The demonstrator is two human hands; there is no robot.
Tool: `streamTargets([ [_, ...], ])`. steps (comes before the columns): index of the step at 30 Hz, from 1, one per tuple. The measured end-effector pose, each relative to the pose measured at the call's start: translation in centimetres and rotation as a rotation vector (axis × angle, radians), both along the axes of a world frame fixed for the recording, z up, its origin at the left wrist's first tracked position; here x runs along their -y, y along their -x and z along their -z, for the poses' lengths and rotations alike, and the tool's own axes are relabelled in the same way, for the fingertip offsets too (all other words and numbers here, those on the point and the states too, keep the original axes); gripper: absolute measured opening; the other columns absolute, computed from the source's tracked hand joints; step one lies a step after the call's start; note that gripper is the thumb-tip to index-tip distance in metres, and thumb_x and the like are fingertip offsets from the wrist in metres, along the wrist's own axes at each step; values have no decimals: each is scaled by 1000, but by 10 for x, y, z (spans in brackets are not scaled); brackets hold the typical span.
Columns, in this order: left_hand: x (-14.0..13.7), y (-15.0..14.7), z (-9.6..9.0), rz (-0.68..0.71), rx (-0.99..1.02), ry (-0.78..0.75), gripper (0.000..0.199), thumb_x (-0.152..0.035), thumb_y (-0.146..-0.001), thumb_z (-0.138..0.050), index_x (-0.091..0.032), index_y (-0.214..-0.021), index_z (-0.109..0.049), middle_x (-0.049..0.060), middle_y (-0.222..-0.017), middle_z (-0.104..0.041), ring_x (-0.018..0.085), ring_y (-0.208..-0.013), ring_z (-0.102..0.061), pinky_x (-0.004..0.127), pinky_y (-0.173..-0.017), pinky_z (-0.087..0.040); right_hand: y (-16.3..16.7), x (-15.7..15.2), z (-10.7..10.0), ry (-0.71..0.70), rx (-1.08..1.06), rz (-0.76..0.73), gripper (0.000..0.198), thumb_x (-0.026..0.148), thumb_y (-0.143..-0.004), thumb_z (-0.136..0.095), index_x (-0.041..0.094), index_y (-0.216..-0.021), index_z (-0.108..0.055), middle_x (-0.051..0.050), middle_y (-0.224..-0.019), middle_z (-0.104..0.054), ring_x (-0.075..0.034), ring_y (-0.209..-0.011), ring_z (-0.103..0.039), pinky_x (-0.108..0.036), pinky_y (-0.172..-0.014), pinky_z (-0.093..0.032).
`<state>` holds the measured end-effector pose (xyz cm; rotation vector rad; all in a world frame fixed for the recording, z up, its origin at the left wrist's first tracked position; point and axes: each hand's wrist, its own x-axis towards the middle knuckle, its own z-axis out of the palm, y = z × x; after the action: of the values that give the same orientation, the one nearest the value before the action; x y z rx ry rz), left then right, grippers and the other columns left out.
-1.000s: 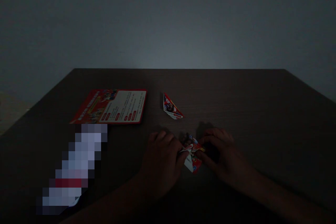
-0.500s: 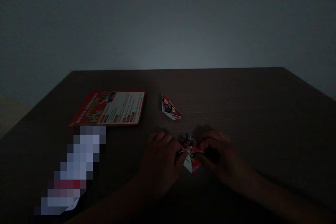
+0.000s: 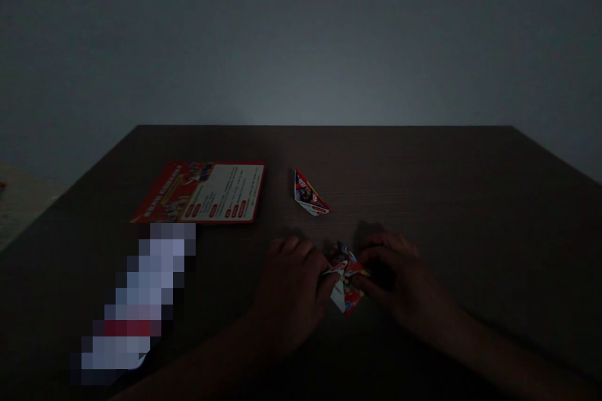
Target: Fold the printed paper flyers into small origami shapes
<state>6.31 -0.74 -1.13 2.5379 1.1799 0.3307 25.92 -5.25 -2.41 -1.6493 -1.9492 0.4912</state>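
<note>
A small folded paper piece [image 3: 350, 291], printed in red, white and other colours, lies on the table between my hands. Its flaps stand out to the sides in a star-like form. My left hand [image 3: 294, 291] is closed, pinching the left flap between thumb and fingers. Around the right flap, my right hand [image 3: 392, 269] has its thumb and index finger, in a loose pinch. Shadow hides part of the fingertips. Beyond my hands lies a second folded paper piece [image 3: 310, 195], triangular, in red, white and dark print.
At left on the dark wooden table [image 3: 423, 169] lies a red and white printed booklet [image 3: 230, 194]. Nearer me is a pixelated pale object [image 3: 141, 301], its kind hidden. A grey wall [image 3: 376, 37] rises behind the table. The light is dim.
My right thumb and index finger have loosened a little and shifted right, so more of the right flap shows. My left hand keeps its grip. The whole view has shifted slightly.
</note>
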Motion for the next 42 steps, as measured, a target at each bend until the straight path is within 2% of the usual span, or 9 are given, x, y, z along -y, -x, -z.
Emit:
streamTargets([
  [8, 1, 0, 0, 8, 61, 15, 9, -27, -86, -57, -18, -84, -60, 4, -93, -57, 23, -90, -50, 40, -80, -36, 4, 3, -4, 69, -119, 6, 11, 17, -75, -69, 22, -76, -59, -4, -95, -60, -23, -95, -53, -39, -83, -39],
  [12, -1, -1, 3, 27, 175, 47, 5, -21, -83, -62, -18, -82, -58, 3, -93, -59, 21, -90, -51, 38, -82, -36, 3, 5, 0, 53, -176, -17, 14, 16, -76, -67, 22, -80, -55, -3, -90, -60, -22, -89, -54, -37, -78, -41],
  [16, -2, -1, 7, 4, 255, 80, 11, -15, -78, -67, -18, -77, -56, 1, -88, -59, 19, -87, -53, 37, -80, -36, 0, 6, 6, 40, -226, 13, 16, 18, -76, -67, 23, -81, -52, -2, -88, -59, -21, -86, -54, -37, -75, -43],
  [22, -1, 2, 10, 6, 313, 36, 14, -13, -75, -69, -17, -75, -55, 5, -104, -58, 23, -97, -51, 39, -82, -36, 1, 6, 11, 79, -425, 31, 20, 18, -76, -68, 24, -82, -50, -1, -88, -58, -19, -85, -56, -34, -74, -46],
  [28, -2, 1, 11, 4, 424, 117, 12, -16, -76, -69, -17, -78, -57, 1, -80, -64, 19, -78, -57, 33, -72, -41, 3, 8, 8, 107, -672, 19, 23, 18, -78, -67, 25, -91, -51, -1, -92, -60, -16, -84, -60, -28, -71, -51],
  [32, 0, 2, 7, -2, 528, 197, 9, -18, -75, -71, -17, -78, -62, 1, -77, -67, 17, -73, -60, 28, -65, -43, 0, 10, 3, 71, -658, 14, 22, 19, -77, -68, 24, -94, -55, -1, -86, -64, -16, -77, -63, -27, -66, -53],
  [37, 2, 4, 0, 0, 660, 284, 3, -18, -77, -69, -18, -78, -66, 1, -77, -70, 14, -72, -64, 25, -67, -46, -4, 9, -6, -11, -617, -135, 8, 18, -81, -64, 23, -87, -65, -3, -80, -69, -16, -73, -65, -25, -63, -53],
  [42, 2, 3, -6, 32, 716, 350, 9, -18, -82, -61, -18, -78, -69, 1, -75, -70, 12, -68, -64, 22, -64, -46, -4, 7, -14, 10, -609, -194, 14, 17, -86, -57, 23, -83, -69, -3, -78, -70, -15, -71, -66, -24, -61, -53],
])
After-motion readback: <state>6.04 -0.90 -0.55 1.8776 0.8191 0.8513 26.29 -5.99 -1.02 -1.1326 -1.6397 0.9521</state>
